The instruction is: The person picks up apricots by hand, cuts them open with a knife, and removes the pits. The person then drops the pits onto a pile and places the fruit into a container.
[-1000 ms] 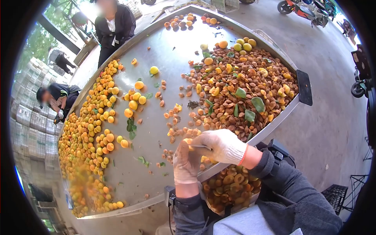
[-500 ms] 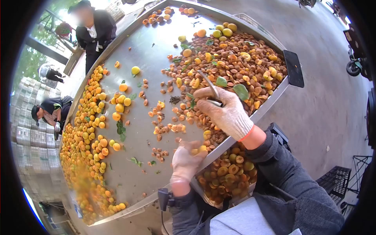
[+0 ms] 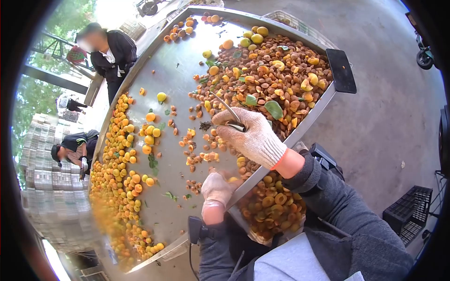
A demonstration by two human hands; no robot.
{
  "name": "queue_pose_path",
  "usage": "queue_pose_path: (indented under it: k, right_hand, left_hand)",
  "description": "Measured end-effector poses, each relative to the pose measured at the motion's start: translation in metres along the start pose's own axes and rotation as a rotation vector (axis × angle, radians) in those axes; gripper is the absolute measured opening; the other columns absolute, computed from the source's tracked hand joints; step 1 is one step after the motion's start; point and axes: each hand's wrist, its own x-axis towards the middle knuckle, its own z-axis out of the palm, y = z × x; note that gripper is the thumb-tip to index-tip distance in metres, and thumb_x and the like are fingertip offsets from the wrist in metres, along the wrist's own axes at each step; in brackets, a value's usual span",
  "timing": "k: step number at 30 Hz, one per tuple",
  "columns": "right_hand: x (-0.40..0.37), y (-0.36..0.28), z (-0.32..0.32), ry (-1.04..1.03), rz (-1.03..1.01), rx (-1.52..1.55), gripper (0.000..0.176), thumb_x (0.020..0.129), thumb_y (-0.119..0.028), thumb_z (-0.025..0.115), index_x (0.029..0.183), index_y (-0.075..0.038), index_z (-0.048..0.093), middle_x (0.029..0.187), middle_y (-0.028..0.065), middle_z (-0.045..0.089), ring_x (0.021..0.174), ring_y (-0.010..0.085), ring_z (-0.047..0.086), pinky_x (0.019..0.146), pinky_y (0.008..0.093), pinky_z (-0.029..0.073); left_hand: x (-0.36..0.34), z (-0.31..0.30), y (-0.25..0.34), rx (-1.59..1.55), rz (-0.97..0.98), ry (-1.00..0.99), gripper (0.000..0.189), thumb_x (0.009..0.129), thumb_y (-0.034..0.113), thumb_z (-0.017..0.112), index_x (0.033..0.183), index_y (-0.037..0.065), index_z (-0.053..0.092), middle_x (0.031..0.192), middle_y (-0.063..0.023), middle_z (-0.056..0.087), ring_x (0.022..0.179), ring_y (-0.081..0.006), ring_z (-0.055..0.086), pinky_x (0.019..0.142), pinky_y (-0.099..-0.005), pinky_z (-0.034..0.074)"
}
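Observation:
My right hand [image 3: 253,136], in a pale knit glove, is closed around a knife with a thin curved blade [image 3: 226,105]. It is above the metal table, beside a big heap of brown apricot pits [image 3: 274,77] mixed with fruit pieces and leaves. My left hand [image 3: 217,188], gloved too, is low over the near table edge, left of the right hand. Its fingers are smeared by motion, with a blurred yellow patch beside them; I cannot tell whether it holds a fruit. Below that edge, a container holds apricot halves [image 3: 274,202].
Whole apricots [image 3: 123,164] cover the table's left side. A dark phone-like slab [image 3: 341,70] rests on the right corner of the metal table [image 3: 180,86]. Two people [image 3: 115,54] are beyond the left edge. A black crate [image 3: 408,210] stands on the floor at right.
The view has turned slightly, moving the table's near part left in the picture. My left hand's fingers reach less far right than before. My right hand keeps hold of the knife.

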Motion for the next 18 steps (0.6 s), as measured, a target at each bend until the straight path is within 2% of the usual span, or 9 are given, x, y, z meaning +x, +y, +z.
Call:
queue_pose_path:
  k: [4,6,7,9,10,12,13,16,18]
  right_hand:
    - [-0.001,-0.003,-0.001,0.003,0.003,-0.001,0.020,0.088,-0.010,0.069,0.107,-0.005,0.066,0.081,-0.0010,0.063,0.061,0.0042,0.056,0.055,0.0212,0.048]
    - [-0.002,-0.007,-0.001,0.005,0.031,-0.015,0.018,0.088,-0.010,0.069,0.106,-0.006,0.067,0.081,-0.0012,0.063,0.062,0.0039,0.056,0.055,0.0212,0.048]
    - [-0.002,-0.003,0.000,0.001,0.039,-0.010,0.018,0.088,-0.010,0.069,0.106,-0.006,0.067,0.081,-0.0012,0.063,0.062,0.0039,0.056,0.055,0.0212,0.048]
    - [0.002,0.003,0.002,0.044,-0.063,-0.012,0.016,0.088,-0.010,0.069,0.104,-0.006,0.068,0.082,-0.0011,0.064,0.062,0.0035,0.055,0.055,0.0213,0.048]
    - [0.002,0.002,0.002,0.040,-0.063,-0.012,0.016,0.088,-0.010,0.069,0.104,-0.006,0.068,0.082,-0.0011,0.064,0.062,0.0035,0.055,0.055,0.0213,0.048]
    - [-0.001,-0.002,0.002,0.022,-0.011,-0.039,0.015,0.088,-0.010,0.068,0.103,-0.006,0.068,0.084,-0.0008,0.064,0.066,0.0033,0.056,0.057,0.0215,0.048]
    - [0.000,0.000,0.003,0.019,-0.009,-0.037,0.015,0.088,-0.010,0.068,0.103,-0.006,0.068,0.084,-0.0008,0.064,0.066,0.0033,0.056,0.057,0.0215,0.048]
    - [0.001,0.004,0.004,0.022,-0.076,-0.044,0.016,0.088,-0.010,0.068,0.103,-0.005,0.068,0.088,-0.0004,0.064,0.070,0.0038,0.057,0.058,0.0214,0.049]
    - [0.000,0.000,0.004,-0.009,0.032,-0.007,0.015,0.088,-0.008,0.067,0.102,-0.004,0.068,0.092,-0.0005,0.064,0.076,0.0051,0.057,0.064,0.0220,0.049]
  left_hand:
    - [-0.005,0.001,-0.005,0.030,-0.001,0.029,0.052,0.067,0.041,0.076,0.106,0.008,0.070,0.089,-0.0172,0.071,0.085,-0.0305,0.069,0.079,-0.0386,0.053]
    - [-0.008,0.011,-0.021,-0.108,0.028,0.151,0.047,0.066,0.038,0.078,0.098,0.004,0.071,0.085,-0.0173,0.070,0.081,-0.0266,0.069,0.076,-0.0364,0.053]
    - [-0.009,0.016,-0.030,-0.107,0.020,0.146,0.047,0.066,0.038,0.078,0.098,0.004,0.071,0.085,-0.0173,0.070,0.081,-0.0266,0.069,0.076,-0.0364,0.053]
    - [-0.008,0.021,-0.043,-0.514,-0.005,0.100,0.039,0.069,0.032,0.080,0.093,0.002,0.071,0.079,-0.0120,0.069,0.075,-0.0184,0.067,0.071,-0.0313,0.052]
    - [-0.011,0.015,-0.043,-0.516,-0.007,0.102,0.039,0.069,0.032,0.080,0.093,0.002,0.071,0.079,-0.0120,0.069,0.075,-0.0184,0.067,0.071,-0.0313,0.052]
    - [-0.021,0.004,-0.040,-0.644,-0.091,-0.091,0.036,0.072,0.029,0.080,0.093,0.001,0.070,0.079,-0.0062,0.067,0.072,-0.0118,0.062,0.068,-0.0268,0.050]
    - [-0.022,0.004,-0.042,-0.643,-0.095,-0.090,0.036,0.072,0.029,0.080,0.093,0.001,0.070,0.079,-0.0062,0.067,0.072,-0.0118,0.062,0.068,-0.0268,0.050]
    - [-0.030,0.004,-0.050,-0.606,-0.028,-0.029,0.027,0.077,0.022,0.078,0.092,0.001,0.070,0.079,-0.0033,0.066,0.070,-0.0103,0.059,0.067,-0.0267,0.050]
    - [-0.043,-0.003,-0.055,-0.852,-0.034,0.093,0.023,0.079,0.013,0.077,0.095,-0.001,0.069,0.080,-0.0052,0.067,0.069,-0.0106,0.060,0.067,-0.0280,0.050]
